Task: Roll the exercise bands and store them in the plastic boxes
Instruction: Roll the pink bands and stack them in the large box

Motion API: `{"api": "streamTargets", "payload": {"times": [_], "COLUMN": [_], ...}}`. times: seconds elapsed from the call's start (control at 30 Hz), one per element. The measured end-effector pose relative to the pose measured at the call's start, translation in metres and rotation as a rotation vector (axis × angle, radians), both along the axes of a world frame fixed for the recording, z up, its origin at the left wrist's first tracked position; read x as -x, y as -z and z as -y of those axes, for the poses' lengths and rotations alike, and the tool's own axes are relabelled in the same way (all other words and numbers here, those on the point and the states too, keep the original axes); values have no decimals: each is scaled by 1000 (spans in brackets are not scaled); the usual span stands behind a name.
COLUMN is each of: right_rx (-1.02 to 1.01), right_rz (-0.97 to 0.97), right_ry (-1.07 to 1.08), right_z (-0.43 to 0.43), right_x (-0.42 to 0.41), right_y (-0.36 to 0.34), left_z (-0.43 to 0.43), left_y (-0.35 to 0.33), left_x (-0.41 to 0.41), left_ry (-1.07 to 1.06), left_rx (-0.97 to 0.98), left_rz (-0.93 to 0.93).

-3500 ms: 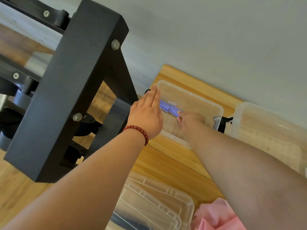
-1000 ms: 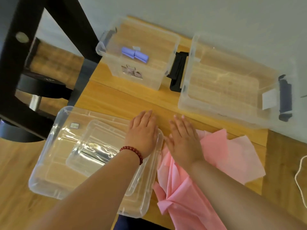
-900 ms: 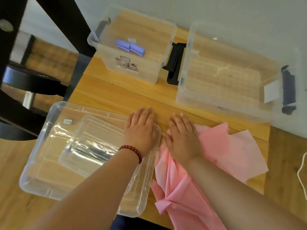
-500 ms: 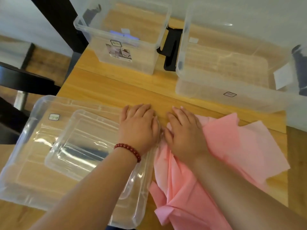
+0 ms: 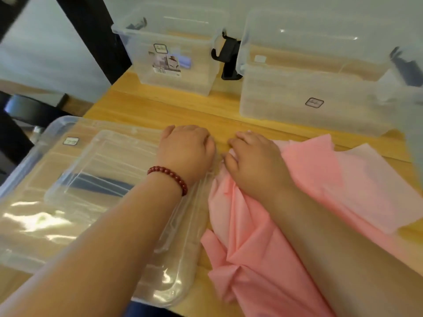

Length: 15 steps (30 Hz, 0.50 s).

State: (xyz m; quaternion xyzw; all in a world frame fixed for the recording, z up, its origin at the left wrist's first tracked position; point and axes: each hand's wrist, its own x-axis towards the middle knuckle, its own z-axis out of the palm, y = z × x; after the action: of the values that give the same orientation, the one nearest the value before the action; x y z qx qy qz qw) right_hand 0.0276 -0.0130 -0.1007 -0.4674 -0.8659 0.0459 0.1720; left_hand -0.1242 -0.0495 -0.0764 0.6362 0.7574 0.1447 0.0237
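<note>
Resting side by side with a narrow gap between them, both hands are seen knuckles-up with the fingers curled under. The left hand (image 5: 186,152), marked by a red bead bracelet (image 5: 169,177) at the wrist, is laid on the far right corner of a large clear lid (image 5: 29,225); what, if anything, is held beneath its fingers cannot be told. The right hand (image 5: 254,159) is set on the far left end of the pink exercise band (image 5: 263,252), and its curled fingers are closed on that bunched end. The band is spread loosely over the wooden table (image 5: 183,108), creased and folded beside the forearm, with a paler layer fanned out to the right; its left edge is laid just beside the large lid. A smaller clear lid (image 5: 103,161) is stacked on the large one. Farther back, two clear plastic boxes are stood near the wall, open at the top. On the front wall of the smaller box (image 5: 194,81), at the left, a printed label (image 5: 166,64) is fixed, and a blurred purple shape (image 5: 184,60) is made out inside. The larger box (image 5: 297,92) is placed to the right, and a black latch (image 5: 229,58) is seen between the two. A black frame (image 5: 91,30) is stood at the far left, beyond the table edge.
</note>
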Motion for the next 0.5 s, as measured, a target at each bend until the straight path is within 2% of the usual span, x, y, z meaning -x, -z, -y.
{"api": "streamTargets", "payload": {"times": [0.37,0.5], "right_rx": [-38,-153], "right_rz": [36,25], "right_ry": [2,0], "right_z": [7,10], "right_x": [-1,0], "right_y": [-6,-12], "left_z": [10,15], "left_y": [-11,-17], "left_x": [-8,-12], "left_ry": [-19,-20], "left_rx": [13,12], "left_rz": [-52,-117]}}
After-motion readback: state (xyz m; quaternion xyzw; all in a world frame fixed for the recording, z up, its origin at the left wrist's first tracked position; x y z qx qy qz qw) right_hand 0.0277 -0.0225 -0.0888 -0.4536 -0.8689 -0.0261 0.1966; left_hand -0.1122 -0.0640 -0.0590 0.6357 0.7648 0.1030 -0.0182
